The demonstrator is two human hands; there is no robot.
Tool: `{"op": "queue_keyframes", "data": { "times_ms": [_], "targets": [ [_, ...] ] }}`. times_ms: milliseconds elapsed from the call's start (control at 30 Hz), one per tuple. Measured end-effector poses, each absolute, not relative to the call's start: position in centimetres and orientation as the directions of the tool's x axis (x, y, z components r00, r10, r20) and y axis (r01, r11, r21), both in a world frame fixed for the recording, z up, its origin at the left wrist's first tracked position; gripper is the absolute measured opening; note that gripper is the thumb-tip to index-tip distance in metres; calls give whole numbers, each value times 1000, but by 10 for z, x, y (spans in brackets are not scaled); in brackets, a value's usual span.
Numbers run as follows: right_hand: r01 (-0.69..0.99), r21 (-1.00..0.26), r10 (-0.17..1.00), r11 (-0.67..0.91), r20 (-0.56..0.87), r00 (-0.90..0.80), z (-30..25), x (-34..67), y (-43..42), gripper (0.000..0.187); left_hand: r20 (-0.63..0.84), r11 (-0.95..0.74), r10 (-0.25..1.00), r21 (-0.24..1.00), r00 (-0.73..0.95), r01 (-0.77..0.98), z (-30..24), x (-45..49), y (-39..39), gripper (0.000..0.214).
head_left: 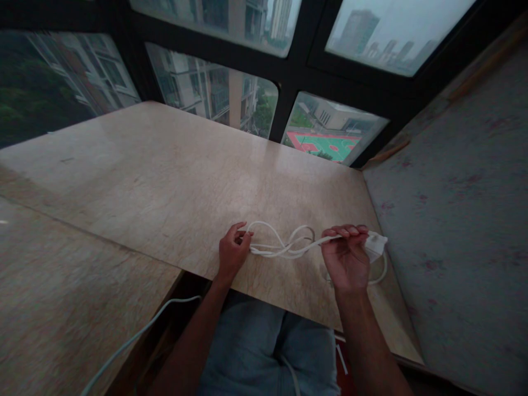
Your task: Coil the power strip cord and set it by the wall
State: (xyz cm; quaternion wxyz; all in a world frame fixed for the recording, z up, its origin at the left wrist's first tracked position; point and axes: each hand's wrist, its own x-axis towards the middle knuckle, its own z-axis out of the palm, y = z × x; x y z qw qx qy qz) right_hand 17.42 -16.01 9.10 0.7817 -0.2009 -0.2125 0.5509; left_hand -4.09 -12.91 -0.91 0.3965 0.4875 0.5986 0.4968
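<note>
A white charging cable (pixel 275 254) lies in loose, crossing loops between my two hands, just above or on the stone-look counter (pixel 198 176). My left hand (pixel 233 250) is closed around the left end of the loops, thumb and fingers pinching the cord. Palm turned up, my right hand (pixel 348 263) grips the cord with bent fingers at the other end. Beside its fingertips is a white power adapter (pixel 374 247), possibly also touched by them. From there a stretch of cord curves down behind the right wrist, where part of it is hidden.
Dark-framed windows (pixel 284 71) border the counter's far edge. A wall with faded floral paper (pixel 449 231) rises close on the right. Another pale cord (pixel 140 330) runs along the lower left, near the counter's corner. My legs in jeans (pixel 247 346) are below the front edge.
</note>
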Motion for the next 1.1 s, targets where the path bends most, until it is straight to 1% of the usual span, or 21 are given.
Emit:
{"op": "queue_keyframes", "data": {
  "times_ms": [100, 200, 300, 400, 500, 533, 567, 633, 700, 733, 833, 900, 1000, 1100],
  "targets": [
    [-683, -662, 941, 308, 106, 321, 87, 175, -158, 23, 36, 19, 980, 961, -193, 277, -7, -42, -130, 30],
    [-604, -741, 938, 293, 103, 330, 85, 177, -152, 20, 76, -10, 983, 930, -167, 367, -6, -42, -131, 37],
    [-545, -790, 928, 282, 81, 363, 87, 177, -145, 20, 120, -68, 988, 901, -94, 429, -6, -44, -132, 49],
    [-476, -831, 900, 288, 65, 431, 93, 175, -134, 15, 168, -154, 986, 857, 16, 492, -7, -47, -134, 66],
    [-439, -847, 869, 300, 53, 492, 99, 172, -120, 14, 186, -222, 975, 810, 120, 544, -9, -49, -137, 86],
    [-442, -846, 862, 299, 41, 506, 100, 172, -115, 15, 187, -239, 971, 795, 150, 558, -9, -49, -138, 89],
    [-449, -843, 856, 297, 27, 516, 102, 172, -110, 16, 187, -253, 967, 782, 173, 569, -10, -49, -138, 86],
    [-458, -839, 849, 295, 11, 528, 103, 171, -100, 18, 186, -259, 965, 780, 184, 569, -10, -49, -138, 65],
    [-445, -848, 854, 288, 18, 519, 102, 171, -90, 19, 200, -237, 972, 821, 126, 520, -10, -48, -137, 46],
    [-431, -857, 860, 282, 26, 510, 101, 171, -86, 19, 215, -223, 974, 848, 72, 481, -10, -49, -136, 43],
    [-370, -889, 870, 271, 61, 490, 95, 170, -71, 20, 272, -218, 957, 906, -103, 364, -9, -50, -135, 38],
    [-324, -908, 874, 264, 83, 478, 91, 169, -61, 19, 274, -211, 946, 927, -176, 309, -8, -52, -136, 35],
    [-259, -941, 898, 219, 91, 430, 85, 165, -45, 20, 188, -132, 957, 961, -222, 243, -6, -53, -139, 32],
    [-201, -968, 923, 150, 64, 378, 80, 161, -28, 22, 81, -35, 976, 975, -203, 220, -5, -53, -142, 35]
  ]
}}
